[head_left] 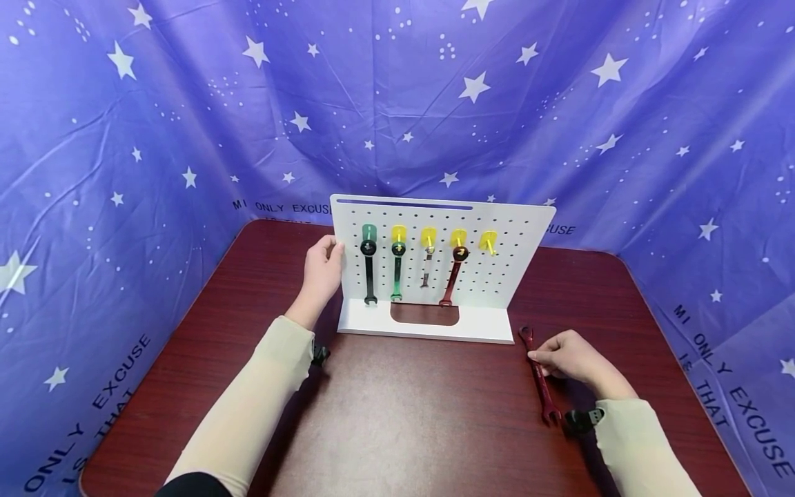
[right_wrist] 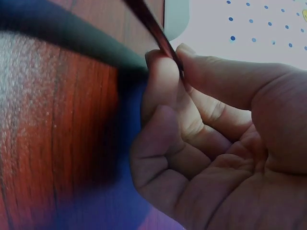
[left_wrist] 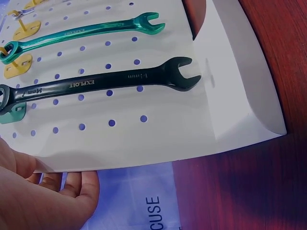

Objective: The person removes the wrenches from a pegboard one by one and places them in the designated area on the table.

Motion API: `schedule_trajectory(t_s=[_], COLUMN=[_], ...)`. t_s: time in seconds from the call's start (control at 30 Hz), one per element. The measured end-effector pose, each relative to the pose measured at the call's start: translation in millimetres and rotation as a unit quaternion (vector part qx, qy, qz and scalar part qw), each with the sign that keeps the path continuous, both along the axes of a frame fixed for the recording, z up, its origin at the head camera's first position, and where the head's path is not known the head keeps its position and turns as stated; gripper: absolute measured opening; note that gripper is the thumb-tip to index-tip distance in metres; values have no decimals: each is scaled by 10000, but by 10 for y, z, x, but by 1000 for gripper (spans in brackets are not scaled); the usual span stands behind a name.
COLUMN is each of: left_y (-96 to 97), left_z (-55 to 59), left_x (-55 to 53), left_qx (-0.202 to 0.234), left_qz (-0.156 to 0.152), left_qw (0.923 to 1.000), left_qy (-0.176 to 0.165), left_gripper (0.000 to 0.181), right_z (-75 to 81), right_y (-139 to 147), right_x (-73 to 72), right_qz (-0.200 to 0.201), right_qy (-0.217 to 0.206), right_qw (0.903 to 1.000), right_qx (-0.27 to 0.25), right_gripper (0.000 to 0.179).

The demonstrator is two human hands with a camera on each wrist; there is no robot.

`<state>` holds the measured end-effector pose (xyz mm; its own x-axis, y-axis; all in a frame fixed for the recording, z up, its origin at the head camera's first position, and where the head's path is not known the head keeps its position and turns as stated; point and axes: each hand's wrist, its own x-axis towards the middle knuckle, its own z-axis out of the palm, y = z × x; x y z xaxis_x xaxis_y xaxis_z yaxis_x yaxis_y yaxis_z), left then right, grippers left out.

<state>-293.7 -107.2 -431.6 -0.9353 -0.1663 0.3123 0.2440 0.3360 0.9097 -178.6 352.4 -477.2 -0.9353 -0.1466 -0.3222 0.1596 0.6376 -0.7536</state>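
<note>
A white pegboard [head_left: 524, 231] stands upright on the table, its left edge held by my left hand [head_left: 323, 268], with fingers behind it in the left wrist view. From its hooks hang a black wrench [head_left: 370, 276], a green wrench [head_left: 397, 275], a small silver wrench [head_left: 427, 266] and a dark red wrench [head_left: 453, 281]. The rightmost yellow hook [head_left: 489, 243] carries nothing. To the right of the board, my right hand [head_left: 576, 359] pinches a second red wrench [head_left: 542, 386] between thumb and fingertips, its open end pointing towards me.
The dark red wood-grain table [head_left: 385, 414] has a blue star-printed curtain [head_left: 397, 90] behind it and at both sides. A base plate [head_left: 366, 321] with a cut-out runs along the board's foot. Black wrist devices [head_left: 580, 421] sit at both cuffs.
</note>
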Motion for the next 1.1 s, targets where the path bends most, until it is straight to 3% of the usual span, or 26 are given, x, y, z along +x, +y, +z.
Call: schedule_trajectory(t_s=[0.83, 1.1], left_y=[11, 11], left_z=[-1, 7], left_x=[-13, -9], left_qx=[34, 54], left_qz=[1, -17], left_qw=[10000, 10000], left_qy=[10, -8], left_gripper=[17, 16], right_z=[-22, -35], right_y=[3, 6], right_x=[-6, -2], right_qz=[35, -134], right_qy=[202, 503], right_qw=[9981, 9929], right_qx=[584, 1073], right_gripper=[27, 25])
